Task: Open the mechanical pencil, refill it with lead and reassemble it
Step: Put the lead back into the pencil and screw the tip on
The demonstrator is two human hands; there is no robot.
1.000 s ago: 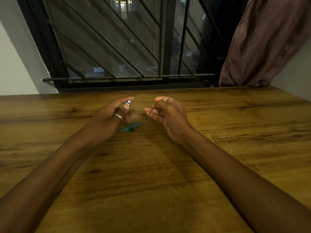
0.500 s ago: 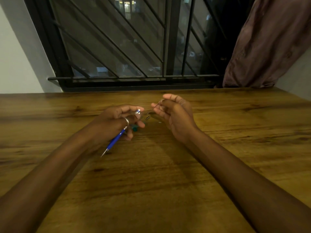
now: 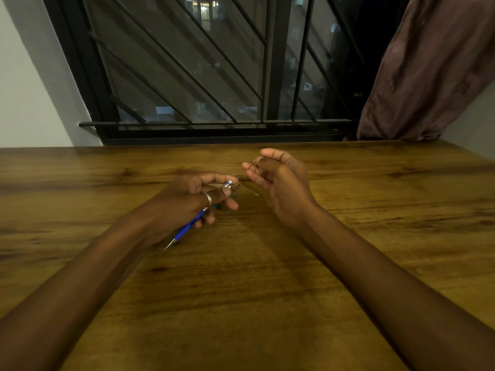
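Left hand [image 3: 192,199] grips blue pencil [image 3: 187,228], open end up; right hand [image 3: 278,180] pinches lead [image 3: 245,172] just beside it, over bench [image 3: 241,290].

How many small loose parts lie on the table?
3: a dark piece near the pencil's top, a tinier one toward the right hand, a teal one partly under the left hand. Others may be hidden.

Left grip [image 3: 191,200] low, fingers curled tight; right grip [image 3: 280,180] higher, thumb-forefinger pinched; both out front, close together.
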